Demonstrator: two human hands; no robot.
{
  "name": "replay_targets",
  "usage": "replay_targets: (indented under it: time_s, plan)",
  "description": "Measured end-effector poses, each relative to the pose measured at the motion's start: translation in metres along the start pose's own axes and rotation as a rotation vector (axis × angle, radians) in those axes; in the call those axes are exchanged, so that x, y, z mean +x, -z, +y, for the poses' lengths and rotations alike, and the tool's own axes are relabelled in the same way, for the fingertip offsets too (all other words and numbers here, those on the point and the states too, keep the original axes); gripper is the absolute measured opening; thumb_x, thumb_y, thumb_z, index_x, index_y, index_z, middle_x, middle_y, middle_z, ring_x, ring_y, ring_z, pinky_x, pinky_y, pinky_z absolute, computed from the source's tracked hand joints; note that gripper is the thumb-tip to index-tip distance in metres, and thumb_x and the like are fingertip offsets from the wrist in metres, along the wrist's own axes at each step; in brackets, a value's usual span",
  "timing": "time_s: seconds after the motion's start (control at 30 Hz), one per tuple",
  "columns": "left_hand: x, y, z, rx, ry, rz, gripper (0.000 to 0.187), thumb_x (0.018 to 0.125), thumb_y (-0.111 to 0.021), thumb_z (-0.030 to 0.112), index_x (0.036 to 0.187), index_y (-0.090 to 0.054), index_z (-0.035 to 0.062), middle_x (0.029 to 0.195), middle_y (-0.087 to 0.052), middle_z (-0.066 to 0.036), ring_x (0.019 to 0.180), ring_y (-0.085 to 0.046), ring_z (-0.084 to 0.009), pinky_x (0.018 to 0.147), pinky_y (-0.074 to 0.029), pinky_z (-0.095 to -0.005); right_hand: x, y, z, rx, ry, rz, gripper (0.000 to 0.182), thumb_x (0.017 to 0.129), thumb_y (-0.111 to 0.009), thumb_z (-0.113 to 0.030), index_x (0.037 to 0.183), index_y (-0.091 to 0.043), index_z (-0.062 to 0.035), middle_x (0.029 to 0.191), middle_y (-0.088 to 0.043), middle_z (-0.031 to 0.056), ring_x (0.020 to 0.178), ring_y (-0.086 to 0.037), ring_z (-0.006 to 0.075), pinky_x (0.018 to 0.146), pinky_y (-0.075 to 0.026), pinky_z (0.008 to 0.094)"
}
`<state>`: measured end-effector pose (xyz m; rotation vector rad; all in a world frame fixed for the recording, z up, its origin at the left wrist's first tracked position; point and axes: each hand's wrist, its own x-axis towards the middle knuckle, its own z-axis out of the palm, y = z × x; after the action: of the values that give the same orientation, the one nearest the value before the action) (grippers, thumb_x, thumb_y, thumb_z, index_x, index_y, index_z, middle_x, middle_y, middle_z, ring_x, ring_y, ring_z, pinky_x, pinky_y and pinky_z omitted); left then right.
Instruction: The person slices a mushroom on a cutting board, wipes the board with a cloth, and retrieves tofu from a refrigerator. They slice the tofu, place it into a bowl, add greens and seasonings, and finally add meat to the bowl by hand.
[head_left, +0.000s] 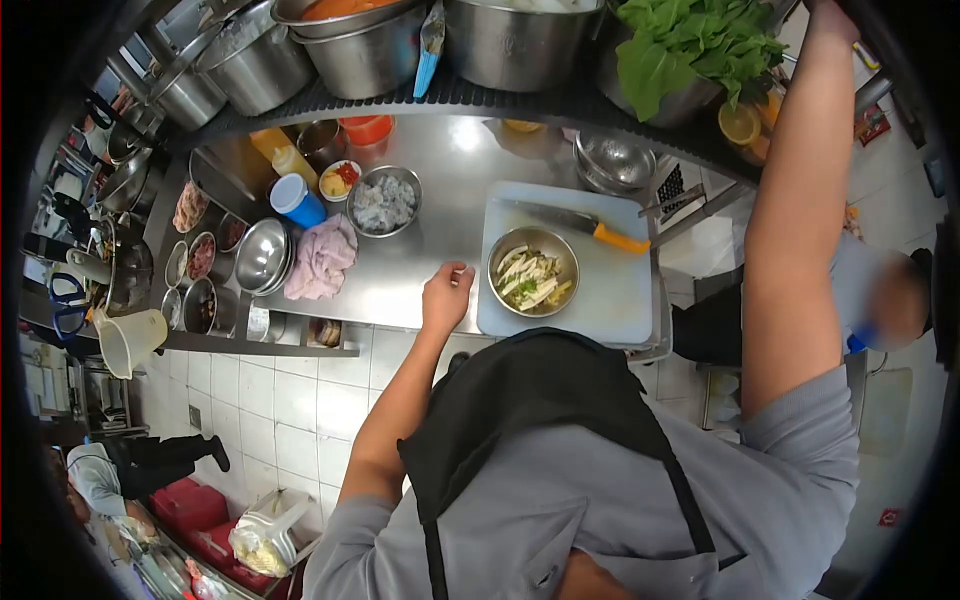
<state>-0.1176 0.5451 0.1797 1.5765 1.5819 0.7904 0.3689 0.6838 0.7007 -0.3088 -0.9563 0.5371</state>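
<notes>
My left hand point(447, 295) is at the front edge of the steel counter, fingers loosely bent with slight gaps, and nothing shows in it. Just right of it, a steel bowl point(533, 272) of pale strips and chopped greens rests on a white cutting board point(615, 300). Behind the bowl lies a knife point(585, 222) with a yellow handle. My right arm stretches up past the shelf at the right; only part of my right hand point(832, 18) shows at the top edge, its fingers hidden. Leafy greens point(690, 50) on the shelf are the nearest things to it.
A shelf point(480, 115) with steel pots overhangs the counter. On the left stand a bowl of pale pieces point(385, 202), a pink cloth point(322, 258), a blue-bodied container point(298, 202) and stacked bowls point(264, 258). A person point(890, 290) stands at right, another point(130, 465) lower left.
</notes>
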Motion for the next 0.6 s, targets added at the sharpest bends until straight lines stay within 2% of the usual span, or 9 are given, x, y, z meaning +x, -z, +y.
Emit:
replay_targets:
  time_s: [0.23,0.33,0.37,0.47,0.53,0.57,0.6]
  plan:
    - [0.013,-0.024,0.007,-0.007,0.096,-0.227,0.049,0.089,-0.065,0.041,0.116,-0.065,0.0002,0.094,-0.073,-0.019,0.090,-0.070,-0.0341,0.082,-0.053,-0.0402,0.000,-0.005,-0.010,0.056,-0.011,0.017,0.026,0.097,-0.053,-0.026,0.102,-0.060,-0.0012,0.099,-0.063,0.0144,0.091,-0.061,0.0277,0.080,-0.051,0.0377]
    - [0.012,-0.036,0.009,-0.038,0.138,-0.252,0.048,0.087,-0.066,0.041,0.110,-0.065,-0.0009,0.092,-0.073,-0.019,0.089,-0.070,-0.0340,0.081,-0.054,-0.0409,0.007,-0.004,-0.015,0.089,-0.008,0.009,0.024,0.097,-0.053,-0.024,0.100,-0.060,-0.0008,0.098,-0.063,0.0148,0.090,-0.061,0.0280,0.079,-0.051,0.0380]
    - [0.014,-0.036,0.009,-0.034,0.149,-0.271,0.046,0.084,-0.068,0.038,0.103,-0.064,-0.0035,0.091,-0.071,-0.023,0.089,-0.069,-0.0373,0.080,-0.053,-0.0435,0.010,-0.004,-0.015,0.101,-0.015,0.004,0.024,0.097,-0.053,-0.023,0.100,-0.060,-0.0007,0.097,-0.063,0.0149,0.090,-0.061,0.0281,0.079,-0.051,0.0380]
    - [0.031,-0.063,-0.036,0.018,0.055,-0.270,0.042,0.083,-0.068,0.033,0.098,-0.062,-0.0055,0.090,-0.069,-0.026,0.090,-0.068,-0.0411,0.079,-0.053,-0.0463,0.028,0.012,-0.014,0.158,-0.035,-0.018,0.022,0.096,-0.053,-0.021,0.098,-0.060,-0.0002,0.096,-0.063,0.0153,0.089,-0.061,0.0284,0.078,-0.051,0.0383]
    - [0.027,-0.061,-0.037,-0.042,0.012,-0.263,0.037,0.082,-0.067,0.028,0.097,-0.061,-0.0053,0.090,-0.068,-0.027,0.090,-0.067,-0.0438,0.079,-0.052,-0.0482,0.041,0.026,-0.013,0.244,-0.082,-0.025,0.021,0.096,-0.053,-0.020,0.096,-0.060,0.0001,0.095,-0.062,0.0155,0.088,-0.061,0.0286,0.078,-0.051,0.0384]
    - [0.020,-0.056,-0.032,0.076,-0.053,-0.191,0.034,0.082,-0.066,0.026,0.096,-0.061,-0.0047,0.088,-0.069,-0.026,0.088,-0.067,-0.0425,0.079,-0.053,-0.0478,0.048,0.036,-0.013,0.294,-0.116,-0.019,0.020,0.096,-0.053,-0.019,0.096,-0.060,0.0002,0.095,-0.062,0.0157,0.088,-0.061,0.0287,0.077,-0.051,0.0385]
    - [0.013,-0.053,-0.038,-0.015,-0.064,-0.167,0.032,0.081,-0.065,0.025,0.095,-0.061,-0.0037,0.086,-0.069,-0.025,0.085,-0.068,-0.0402,0.077,-0.053,-0.0467,0.053,0.047,-0.015,0.340,-0.151,-0.003,0.020,0.096,-0.053,-0.018,0.095,-0.060,0.0003,0.095,-0.062,0.0158,0.088,-0.061,0.0288,0.077,-0.051,0.0386]
